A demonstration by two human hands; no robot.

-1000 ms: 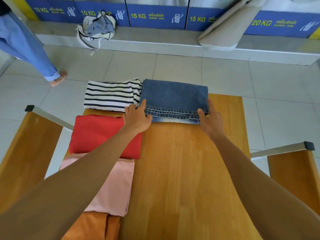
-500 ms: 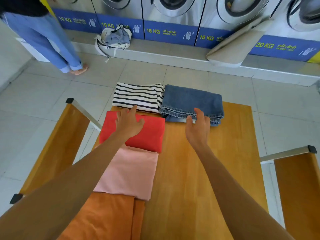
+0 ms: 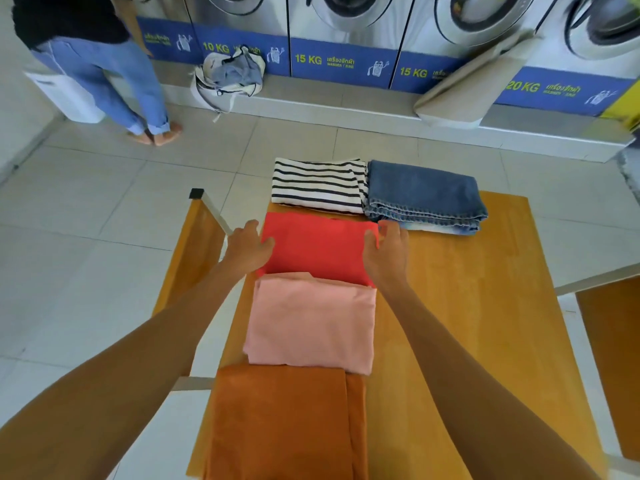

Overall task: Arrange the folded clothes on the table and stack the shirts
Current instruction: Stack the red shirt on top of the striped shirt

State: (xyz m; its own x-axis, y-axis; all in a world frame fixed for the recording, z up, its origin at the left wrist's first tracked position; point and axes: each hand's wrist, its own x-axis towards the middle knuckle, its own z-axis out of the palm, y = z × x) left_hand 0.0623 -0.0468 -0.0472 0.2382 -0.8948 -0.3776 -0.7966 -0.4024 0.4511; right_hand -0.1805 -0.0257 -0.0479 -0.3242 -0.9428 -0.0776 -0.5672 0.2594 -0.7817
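On the wooden table (image 3: 467, 306) folded clothes lie in a column down its left side: a red shirt (image 3: 318, 247), a pink shirt (image 3: 311, 320) below it, and an orange garment (image 3: 287, 424) nearest me. At the far edge sit a black-and-white striped shirt (image 3: 318, 185) and folded blue jeans (image 3: 424, 195). My left hand (image 3: 247, 247) grips the red shirt's left edge. My right hand (image 3: 388, 252) grips its right edge, fingers curled on the cloth.
Wooden benches stand left (image 3: 188, 258) and right (image 3: 613, 341) of the table. Washing machines line the far wall, with a bag of laundry (image 3: 228, 77) and a beige cushion (image 3: 464, 88) on the step. A person in jeans (image 3: 104, 71) stands at far left.
Both hands left the jeans and came back to the red shirt, one on each side edge. My head tilted up, showing more of the machines.
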